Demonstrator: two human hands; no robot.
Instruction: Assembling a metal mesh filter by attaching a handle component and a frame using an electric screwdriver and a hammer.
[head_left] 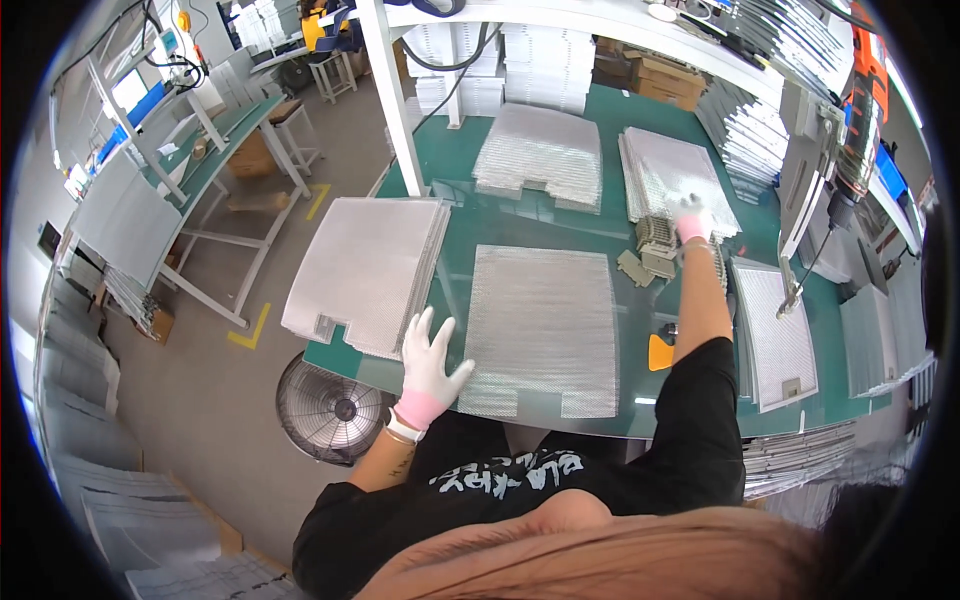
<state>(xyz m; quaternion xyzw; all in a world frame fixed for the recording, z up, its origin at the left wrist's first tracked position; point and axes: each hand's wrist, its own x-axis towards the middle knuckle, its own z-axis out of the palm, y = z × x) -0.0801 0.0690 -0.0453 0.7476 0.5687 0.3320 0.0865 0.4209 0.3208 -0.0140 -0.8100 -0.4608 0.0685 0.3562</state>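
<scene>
My left hand (432,365), in a white glove with a pink cuff, is held with fingers spread, holding nothing. It is between a stack of pale sheets (365,265) on the left and a silvery mesh sheet (543,330) lying flat in front of me; whether it touches either one I cannot tell. Reaching far forward, my gloved right hand (690,218) is smeared by motion, its fingers unclear. It is over the near edge of a stack of mesh sheets (675,170), beside a pile of small grey-green ribbed pieces (656,245).
Another mesh stack (540,155) lies at the back of the green table (640,385). An orange-yellow tool (661,352) rests near my right forearm. A power screwdriver (862,120) hangs at the right above a framed mesh panel (778,340). A floor fan (335,408) stands left below.
</scene>
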